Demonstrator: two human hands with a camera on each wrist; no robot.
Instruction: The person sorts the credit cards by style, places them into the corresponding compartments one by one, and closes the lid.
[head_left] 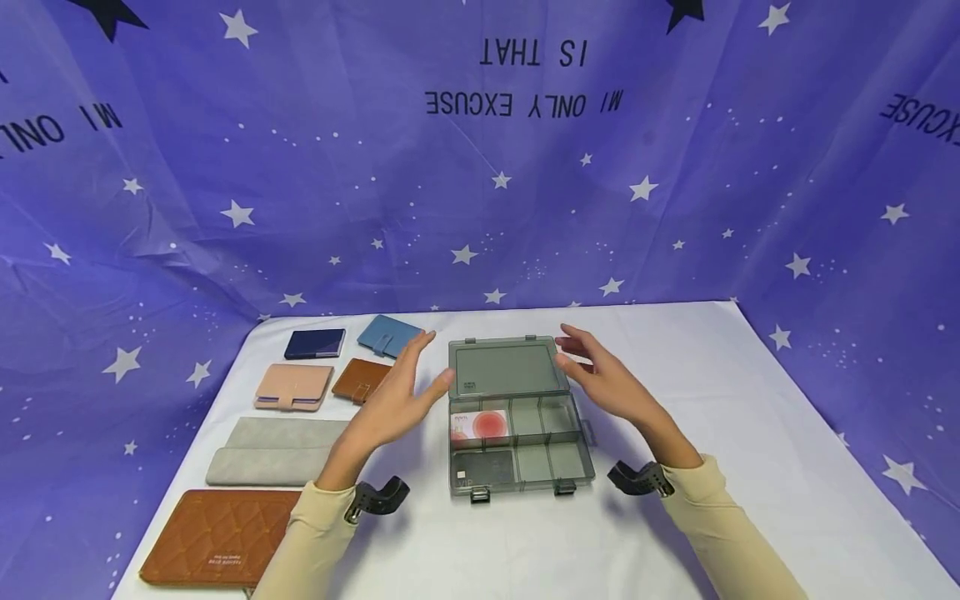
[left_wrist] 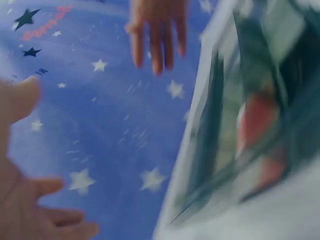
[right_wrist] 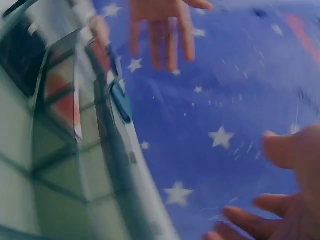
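A grey-green see-through plastic case (head_left: 540, 462) lies with its lid (head_left: 510, 371) folded back on the white table. Its tray has several compartments. One back-left compartment holds a white-and-red card (head_left: 478, 426); a dark card marked VIP (head_left: 483, 469) lies in the front-left part. My left hand (head_left: 393, 404) hovers at the case's left side, fingers extended and apart from it. By the lid's right edge is my right hand (head_left: 606, 379), its fingers loosely bent and holding nothing; whether it touches the lid I cannot tell. Both wrist views are blurred.
On the left lie a navy card holder (head_left: 315, 343), a blue wallet (head_left: 388, 335), a pink wallet (head_left: 294, 387), a small brown wallet (head_left: 362, 379), a grey folded pouch (head_left: 270, 450) and a large brown quilted wallet (head_left: 221, 533). A purple star-patterned curtain (head_left: 420, 208) stands behind the table.
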